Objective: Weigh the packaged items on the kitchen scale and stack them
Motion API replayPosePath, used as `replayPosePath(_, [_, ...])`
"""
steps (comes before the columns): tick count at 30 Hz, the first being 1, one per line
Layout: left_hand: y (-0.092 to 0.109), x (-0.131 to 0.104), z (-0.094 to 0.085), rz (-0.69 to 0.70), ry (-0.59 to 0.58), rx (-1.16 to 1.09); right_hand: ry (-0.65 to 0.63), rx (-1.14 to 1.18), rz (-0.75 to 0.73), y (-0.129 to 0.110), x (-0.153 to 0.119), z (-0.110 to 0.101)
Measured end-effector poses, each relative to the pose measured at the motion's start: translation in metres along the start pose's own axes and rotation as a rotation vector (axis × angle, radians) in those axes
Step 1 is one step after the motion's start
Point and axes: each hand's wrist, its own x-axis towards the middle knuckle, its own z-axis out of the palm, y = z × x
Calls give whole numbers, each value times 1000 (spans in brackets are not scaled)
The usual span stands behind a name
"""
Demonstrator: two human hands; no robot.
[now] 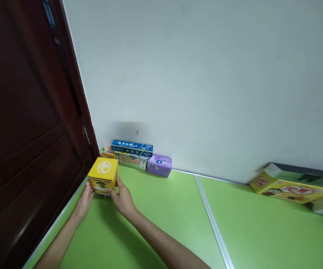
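A: While the person's two hands extend over the green table (172,213), what is the state of each?

B: The left hand (84,201) bears on the lower left side of a yellow box (102,172). The right hand (124,198) clasps the opposite side, thumb toward the front face. The box is held between both hands, near the table's back left corner. Whether its base touches the surface cannot be determined.

A: Specify the markings on the box.

B: The top bears a white circular emblem; the front reads "COME ON".

A: List the items beyond it.

B: Along the back edge, from the left corner: an orange-yellow pack (108,153), a pale box (130,160) with a blue box (132,148) lying on top, and a purple pack (159,166) at the pale box's right end. To the right, past a white strip (210,213) that meets the back edge, a long yellow carton (290,189) sits beside the wall (206,86).

A: And the left edge?

B: A dark red door (24,112) adjoins it.
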Motion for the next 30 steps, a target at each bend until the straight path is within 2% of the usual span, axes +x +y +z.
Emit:
replayPosePath(3, [6,45,-4,16,67,-44,-33,-141,41,-2,43,19])
replayPosePath(7, [16,90,7,48,83,-20,-34,-214,47,-6,83,25])
replayPosePath(11, [20,119,22,132,63,-57,-37,-226,54,-1,107,25])
replayPosePath(15, [15,134,28,169,54,-76,-31,-274,53,8,118,25])
replayPosePath(20, [12,139,27,188,60,-52,-20,-216,51,11,120,28])
replayPosePath(25, [18,135,29,161,121,187,-4,-117,108,3,113,19])
replayPosePath(27, [12,119,27,143,182,266,-19,-68,135,3,97,7])
replayPosePath(30, [-16,67,21,109,258,356,-75,52,163,10,45,-25])
